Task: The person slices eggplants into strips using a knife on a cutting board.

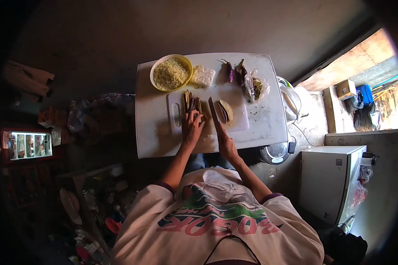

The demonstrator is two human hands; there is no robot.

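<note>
Apparently slicing is in hand: the left hand's (192, 124) fingers curl, partly closed, onto the eggplant strips (190, 102) at the cutting board's (239, 122) 10 o'clock, while the right hand's (226, 144) fingers wrap fully around the handle of the knife (213, 110), blade towards 11 o'clock, apart from the strips. Another cut would call for moving the blade towards 9 o'clock, with the left fingertips tucked clear.

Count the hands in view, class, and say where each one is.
2: the left hand is at the purple-skinned strips on the cutting board; the right hand holds the knife.
</note>
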